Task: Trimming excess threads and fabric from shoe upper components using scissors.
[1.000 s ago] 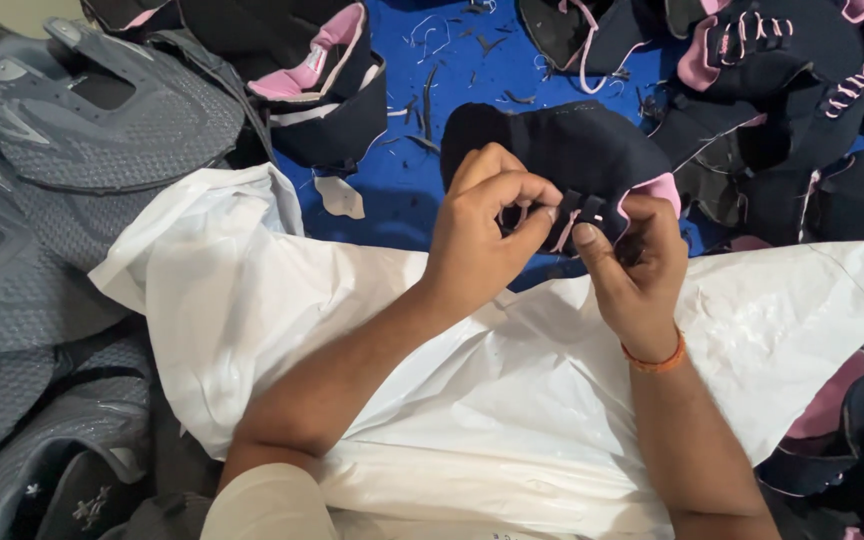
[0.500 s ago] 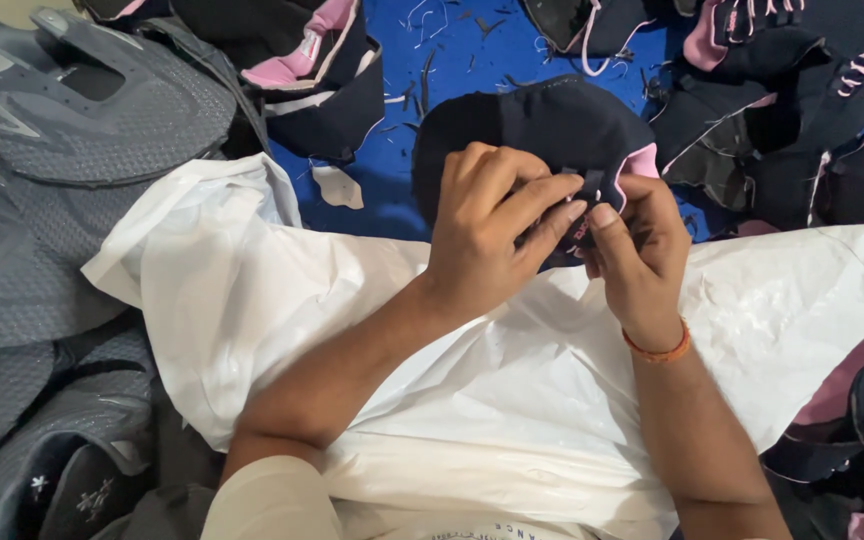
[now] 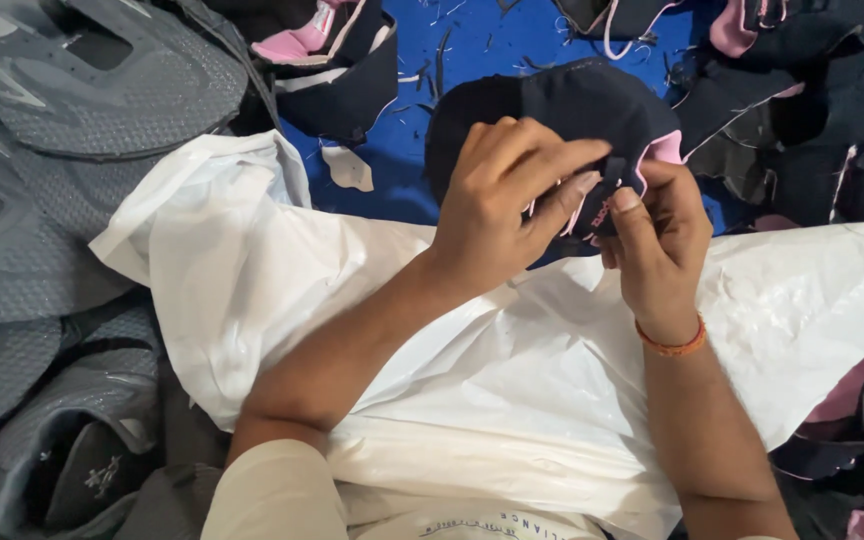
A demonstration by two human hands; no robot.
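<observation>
Here, the left hand (image 3: 507, 205) and right hand (image 3: 657, 235) both pinch a black shoe upper (image 3: 562, 115) with pink lining, held above a white plastic sheet (image 3: 512, 380); grey uppers (image 3: 102, 90) lie piled alongside. Steady fingertip grips near the edge would likely keep the work neat.

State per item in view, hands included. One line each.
left hand: gripping the black shoe upper, fingers curled over it
right hand: pinching the upper's pink-lined edge, thumb up
black shoe upper: held up off the blue surface, bent
white plastic sheet: crumpled, spread under both forearms
grey uppers: flat, piled at left
black-and-pink uppers: heaped at right
orange wristband: on the right wrist
</observation>
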